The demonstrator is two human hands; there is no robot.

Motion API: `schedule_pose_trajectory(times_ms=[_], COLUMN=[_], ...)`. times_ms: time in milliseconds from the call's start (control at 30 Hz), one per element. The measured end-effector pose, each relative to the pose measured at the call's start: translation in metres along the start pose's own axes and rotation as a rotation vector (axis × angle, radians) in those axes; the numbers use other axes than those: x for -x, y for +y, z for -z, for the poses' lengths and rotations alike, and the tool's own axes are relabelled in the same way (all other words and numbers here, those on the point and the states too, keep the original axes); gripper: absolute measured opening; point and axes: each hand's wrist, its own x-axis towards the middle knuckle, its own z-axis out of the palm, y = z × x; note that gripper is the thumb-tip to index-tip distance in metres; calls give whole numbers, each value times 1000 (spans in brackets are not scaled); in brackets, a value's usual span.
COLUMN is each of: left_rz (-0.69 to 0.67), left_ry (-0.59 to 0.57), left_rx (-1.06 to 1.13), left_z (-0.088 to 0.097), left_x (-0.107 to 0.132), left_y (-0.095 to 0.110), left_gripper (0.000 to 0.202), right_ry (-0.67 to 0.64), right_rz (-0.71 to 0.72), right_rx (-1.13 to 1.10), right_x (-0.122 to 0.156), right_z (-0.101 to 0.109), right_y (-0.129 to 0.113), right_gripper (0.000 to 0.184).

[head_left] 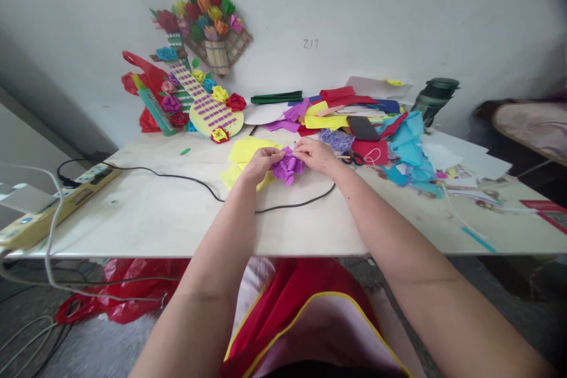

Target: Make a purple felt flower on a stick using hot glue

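A purple crepe-paper flower (288, 166) is held between my two hands above the table. My left hand (261, 163) pinches its petals from the left, thumb and fingers pressed together. From the right, my right hand (315, 153) grips the flower's upper edge with closed fingertips. Beneath and behind my left hand lie yellow crepe-paper sheets (241, 153). A pair of black-handled scissors (353, 157) rests just right of my right hand, beside a heap of purple paper shreds (336, 139).
A black cable (177, 175) crosses the table (310, 233) under my forearms. At left lies a power strip (57, 207). Paper-flower decorations (212, 97) and a glue bottle (155, 109) stand by the wall. Coloured papers (328, 112), a phone (363, 128) and a dark bottle (436, 99) are at right.
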Motion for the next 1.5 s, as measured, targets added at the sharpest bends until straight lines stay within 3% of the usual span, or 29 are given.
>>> schedule_pose_trajectory(times_ms=[467, 933, 1500], left_rz=[80, 103, 161], left_ry=[83, 93, 164], left_rx=[121, 220, 273], left_z=[-1, -2, -3], left_x=[0, 0, 0], left_y=[-2, 2, 3], left_gripper=[34, 12, 6], right_ry=[86, 149, 138], right_rz=[19, 8, -18], right_rx=[-89, -85, -250], right_x=[-2, -1, -4], right_z=[-5, -1, -7], right_y=[5, 0, 5], right_gripper=[16, 18, 13])
